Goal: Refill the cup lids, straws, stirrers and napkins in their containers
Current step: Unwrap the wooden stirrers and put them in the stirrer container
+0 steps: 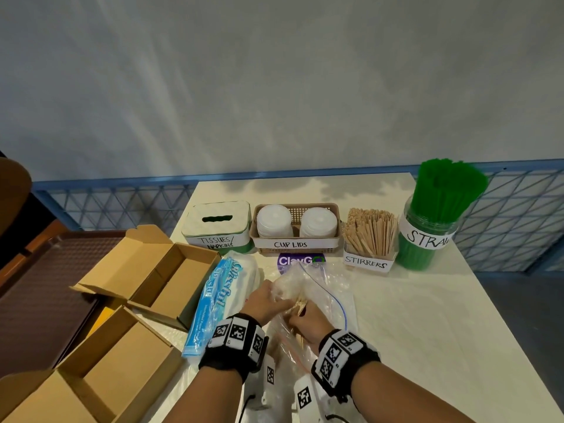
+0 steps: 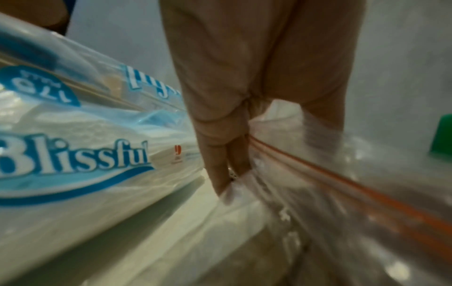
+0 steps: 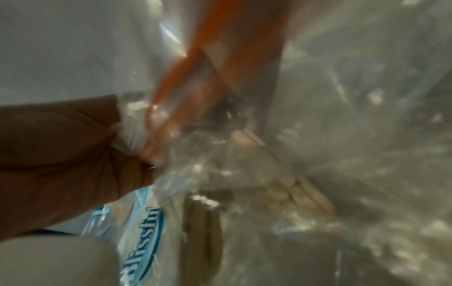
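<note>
A clear zip bag (image 1: 317, 288) lies on the table in front of the labelled containers. My left hand (image 1: 274, 299) pinches the bag's mouth edge, seen close in the left wrist view as fingers (image 2: 220, 147) on the orange zip strip (image 2: 342, 185). My right hand (image 1: 302, 315) reaches into the bag, its fingers curled round a bundle of wooden stirrers (image 1: 300, 303). Through the blurred plastic, the right wrist view shows the stirrers (image 3: 293, 191). Behind stand the stirrers box (image 1: 369, 239), the green straws jar (image 1: 433, 221), the cup lids basket (image 1: 265, 239) and the napkins box (image 1: 218, 230).
A Blissful napkin pack (image 1: 219, 297) lies just left of my left hand. Two open cardboard boxes (image 1: 158, 276) (image 1: 100, 370) sit at the table's left edge. A brown tray (image 1: 42, 294) lies further left. A blue mesh fence (image 1: 512, 221) runs behind.
</note>
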Motion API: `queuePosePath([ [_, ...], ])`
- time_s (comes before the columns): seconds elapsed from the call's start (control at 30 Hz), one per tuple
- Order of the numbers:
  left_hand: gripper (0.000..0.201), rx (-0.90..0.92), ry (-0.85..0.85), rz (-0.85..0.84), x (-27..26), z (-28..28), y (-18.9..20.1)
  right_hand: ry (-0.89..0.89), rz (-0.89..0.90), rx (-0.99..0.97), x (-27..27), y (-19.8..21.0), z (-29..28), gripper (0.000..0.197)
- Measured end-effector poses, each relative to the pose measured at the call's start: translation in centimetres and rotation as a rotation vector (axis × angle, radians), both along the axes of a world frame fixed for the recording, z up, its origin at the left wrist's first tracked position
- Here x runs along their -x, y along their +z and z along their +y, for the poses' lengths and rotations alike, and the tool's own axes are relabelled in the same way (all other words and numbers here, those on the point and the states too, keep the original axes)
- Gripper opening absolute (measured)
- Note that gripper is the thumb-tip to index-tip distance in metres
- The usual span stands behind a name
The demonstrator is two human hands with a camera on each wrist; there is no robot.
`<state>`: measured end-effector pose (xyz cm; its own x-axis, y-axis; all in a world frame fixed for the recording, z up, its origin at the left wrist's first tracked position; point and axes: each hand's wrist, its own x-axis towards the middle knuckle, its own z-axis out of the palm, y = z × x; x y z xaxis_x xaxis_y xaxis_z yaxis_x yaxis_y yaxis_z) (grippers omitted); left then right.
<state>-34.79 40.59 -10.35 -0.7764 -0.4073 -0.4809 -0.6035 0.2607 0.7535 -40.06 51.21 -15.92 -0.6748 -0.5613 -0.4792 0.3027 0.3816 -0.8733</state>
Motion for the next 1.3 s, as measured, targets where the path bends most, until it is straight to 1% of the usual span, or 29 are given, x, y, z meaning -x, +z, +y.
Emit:
queuePosePath([
  [0.07,0.049,0.143,-0.034,0.036,0.2,0.0,-0.2,-0.006,0.024,0.006,-0.1,-0.1,-0.4,0.038],
  [0.13,0.038,0.192,-0.03,0.082,0.4,0.1,-0.3,-0.012,0.037,0.004,-0.2,-0.2,-0.5,0.039],
  [0.23,0.009,0.072,0.036,0.142,0.5,-0.1,-0.4,-0.027,0.005,0.055,-0.1,0.0,-0.1,0.029],
  [0.27,0.006,0.03,0.064,0.149,0.5,-0.1,-0.3,-0.031,-0.006,0.073,0.0,0.3,0.2,0.025],
  [0.33,0.006,-0.067,0.076,0.172,0.5,0.0,0.0,-0.029,-0.02,0.104,0.0,1.0,0.7,0.024],
  [0.4,0.029,-0.103,0.043,0.23,0.8,0.2,0.1,0.008,0.006,0.118,0.2,1.5,1.2,0.024],
  [0.43,0.037,-0.079,0.033,0.263,1.0,0.3,0.1,0.031,0.03,0.109,0.2,1.6,1.3,0.025],
  [0.47,0.04,-0.046,0.037,0.294,1.3,0.4,0.3,0.052,0.052,0.086,0.2,1.7,1.4,0.027],
  [0.57,0.055,-0.015,0.079,0.312,2.4,0.5,0.8,0.08,0.073,0.059,0.0,2.0,1.6,0.028],
  [0.6,0.05,-0.033,0.1,0.325,2.6,0.5,0.9,0.074,0.075,0.058,-0.1,2.1,1.7,0.029],
  [0.67,0.024,-0.091,0.169,0.357,2.9,0.5,1.0,0.064,0.076,0.073,0.0,2.5,2.0,0.029],
  [0.7,0.02,-0.136,0.207,0.353,3.1,0.4,1.0,0.061,0.074,0.089,0.0,2.5,2.1,0.026],
  [0.77,0.018,-0.236,0.242,0.342,3.4,0.5,1.1,0.042,0.082,0.106,-0.1,2.4,2.2,0.021],
  [0.83,0.017,-0.285,0.285,0.331,3.8,0.7,1.2,0.015,0.119,0.089,-0.3,2.3,2.2,0.018],
  [0.97,0.016,-0.287,0.315,0.271,4.3,0.9,1.0,-0.004,0.163,0.093,-0.8,2.1,2.0,0.031],
  [1.03,0.011,-0.223,0.247,0.302,4.4,1.0,1.2,-0.009,0.169,0.092,-0.8,2.1,2.1,0.025],
  [1.07,0.013,-0.171,0.175,0.339,4.4,1.0,1.5,-0.002,0.184,0.093,-0.7,2.3,2.2,0.019],
  [1.13,0.031,-0.03,-0.014,0.384,4.4,0.9,1.8,0.03,0.203,0.082,-0.4,2.7,2.5,0.011],
  [1.17,0.033,0.08,-0.078,0.375,4.5,0.8,1.8,0.05,0.214,0.07,-0.2,2.9,2.6,0.012],
  [1.2,0.03,0.183,-0.096,0.362,4.6,0.7,1.9,0.071,0.233,0.06,-0.2,3.1,2.8,0.014],
  [1.23,0.025,0.244,-0.081,0.336,4.8,0.7,2.0,0.086,0.254,0.051,-0.3,3.2,2.8,0.016],
  [1.27,0.019,0.254,-0.056,0.316,5.0,0.6,2.0,0.094,0.267,0.055,-0.5,3.3,2.9,0.017],
  [1.3,0.012,0.212,-0.011,0.294,5.1,0.6,2.2,0.093,0.263,0.067,-0.7,3.3,2.9,0.02],
])
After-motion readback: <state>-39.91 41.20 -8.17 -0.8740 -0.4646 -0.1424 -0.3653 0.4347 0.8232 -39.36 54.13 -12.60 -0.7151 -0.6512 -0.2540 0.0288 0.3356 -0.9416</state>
